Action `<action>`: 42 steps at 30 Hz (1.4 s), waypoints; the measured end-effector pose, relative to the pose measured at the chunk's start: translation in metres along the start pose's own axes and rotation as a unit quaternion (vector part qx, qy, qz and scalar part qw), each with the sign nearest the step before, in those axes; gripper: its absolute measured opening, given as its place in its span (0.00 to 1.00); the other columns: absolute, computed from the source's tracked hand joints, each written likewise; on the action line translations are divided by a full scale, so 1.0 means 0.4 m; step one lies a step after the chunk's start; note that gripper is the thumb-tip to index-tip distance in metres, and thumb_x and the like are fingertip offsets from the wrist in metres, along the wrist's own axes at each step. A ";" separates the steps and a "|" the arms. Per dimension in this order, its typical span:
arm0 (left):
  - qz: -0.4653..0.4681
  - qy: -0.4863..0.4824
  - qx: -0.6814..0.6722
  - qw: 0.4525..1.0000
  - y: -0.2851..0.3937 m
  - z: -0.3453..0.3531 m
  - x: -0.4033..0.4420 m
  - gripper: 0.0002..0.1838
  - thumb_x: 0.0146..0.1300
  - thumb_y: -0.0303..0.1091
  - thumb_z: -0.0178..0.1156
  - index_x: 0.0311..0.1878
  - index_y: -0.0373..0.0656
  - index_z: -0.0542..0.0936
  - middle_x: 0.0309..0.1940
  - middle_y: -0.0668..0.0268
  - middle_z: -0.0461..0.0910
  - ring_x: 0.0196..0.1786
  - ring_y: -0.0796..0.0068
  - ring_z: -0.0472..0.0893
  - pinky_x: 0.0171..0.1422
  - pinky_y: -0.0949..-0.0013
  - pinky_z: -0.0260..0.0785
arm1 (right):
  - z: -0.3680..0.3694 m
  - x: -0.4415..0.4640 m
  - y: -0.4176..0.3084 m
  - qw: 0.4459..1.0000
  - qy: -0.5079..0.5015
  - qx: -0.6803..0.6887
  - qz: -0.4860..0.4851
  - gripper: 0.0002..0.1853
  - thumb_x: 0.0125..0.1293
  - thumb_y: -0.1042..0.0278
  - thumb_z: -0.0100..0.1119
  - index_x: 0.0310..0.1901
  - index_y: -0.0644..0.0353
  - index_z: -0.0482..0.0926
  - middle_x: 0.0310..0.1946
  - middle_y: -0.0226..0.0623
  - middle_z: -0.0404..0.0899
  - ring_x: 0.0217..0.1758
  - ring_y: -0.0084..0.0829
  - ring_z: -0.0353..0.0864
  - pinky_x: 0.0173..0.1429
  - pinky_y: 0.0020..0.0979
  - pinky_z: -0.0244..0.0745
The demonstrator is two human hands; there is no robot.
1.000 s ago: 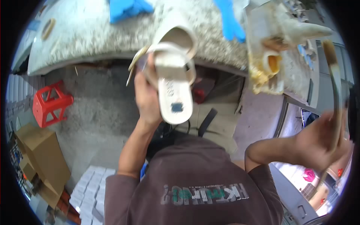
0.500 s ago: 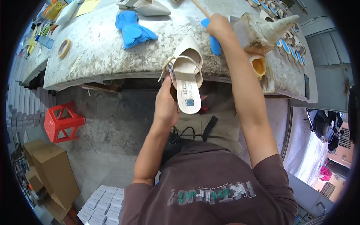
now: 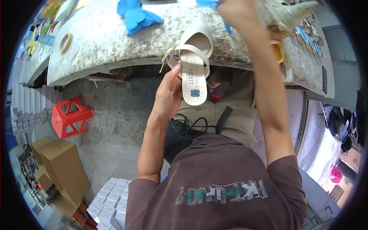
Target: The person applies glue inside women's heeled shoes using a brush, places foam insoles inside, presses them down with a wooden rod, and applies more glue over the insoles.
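Observation:
My left hand [image 3: 166, 92] is closed on a cream pointed-toe shoe [image 3: 197, 38], thumb along its side. Its toe points away from me and its heel end towards me. A strap with a small bow [image 3: 167, 57] crosses over it, and "992X37" is stamped on the pale insole [image 3: 194, 78], above a dark square label. Near the top edge my right hand [image 3: 237, 13] is blurred, with fingers curled; whatever it may hold is cut off. Beside it lies a blue piece [image 3: 207, 3], partly hidden behind the fingers. Left of the shoe sits a blue bundle [image 3: 140, 19].
The worktable [image 3: 103, 50] has a stained, worn surface. A tape roll [image 3: 65, 42] lies at left; a yellow-lined container [image 3: 277, 51] and several blue-lined shoes [image 3: 308, 40] are at right. Below are a red stool [image 3: 71, 117], cardboard boxes [image 3: 63, 165] and stacked white boxes [image 3: 109, 203].
The view has shifted, so the table sits higher. My right hand has moved up and right; the wooden stick seen at it before is out of view. My left hand still grips the shoe.

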State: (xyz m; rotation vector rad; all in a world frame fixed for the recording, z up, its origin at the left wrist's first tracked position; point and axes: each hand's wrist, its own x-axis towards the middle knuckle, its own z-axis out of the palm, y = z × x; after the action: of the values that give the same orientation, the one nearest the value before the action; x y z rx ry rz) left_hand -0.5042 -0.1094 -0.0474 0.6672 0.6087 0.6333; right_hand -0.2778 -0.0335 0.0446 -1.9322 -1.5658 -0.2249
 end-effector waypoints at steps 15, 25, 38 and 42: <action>-0.022 -0.094 0.076 0.992 0.014 -0.008 -0.006 0.36 0.57 0.31 0.58 0.69 0.31 0.61 0.55 0.56 0.75 0.56 0.69 0.78 0.63 0.64 0.69 | -0.037 -0.271 -0.089 0.900 -0.251 0.321 0.159 0.15 0.55 0.79 0.69 0.44 0.63 0.76 0.28 0.36 0.82 0.27 0.25 0.84 0.25 0.26 0.81; -0.019 -0.038 0.115 0.992 -0.009 -0.022 -0.010 0.36 0.51 0.24 0.63 0.66 0.34 0.66 0.49 0.60 0.79 0.52 0.73 0.79 0.60 0.68 0.69 | -0.045 -0.328 -0.066 0.975 -0.103 0.153 -0.122 0.17 0.54 0.76 0.70 0.47 0.61 0.80 0.36 0.42 0.83 0.30 0.34 0.84 0.33 0.33 0.78; -0.061 -0.017 0.166 0.984 -0.007 -0.047 -0.005 0.28 0.51 0.23 0.67 0.57 0.32 0.74 0.49 0.61 0.79 0.52 0.75 0.78 0.58 0.67 0.68 | -0.034 -0.325 -0.077 0.932 -0.338 0.074 -0.104 0.20 0.62 0.72 0.59 0.56 0.69 0.77 0.52 0.51 0.80 0.46 0.50 0.83 0.51 0.42 0.78; -0.074 -0.054 0.119 0.989 0.009 -0.032 -0.006 0.29 0.51 0.21 0.65 0.60 0.31 0.72 0.50 0.60 0.78 0.54 0.73 0.78 0.61 0.66 0.69 | -0.023 -0.299 -0.075 0.919 -0.376 0.062 -0.097 0.25 0.58 0.74 0.57 0.59 0.70 0.74 0.52 0.55 0.78 0.50 0.53 0.81 0.57 0.44 0.75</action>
State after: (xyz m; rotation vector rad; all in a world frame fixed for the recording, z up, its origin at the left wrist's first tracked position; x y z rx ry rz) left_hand -0.5157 -0.1042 -0.0521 0.8652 0.6319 0.3862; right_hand -0.3366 -0.1340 0.0028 -1.8564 -2.1883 0.6017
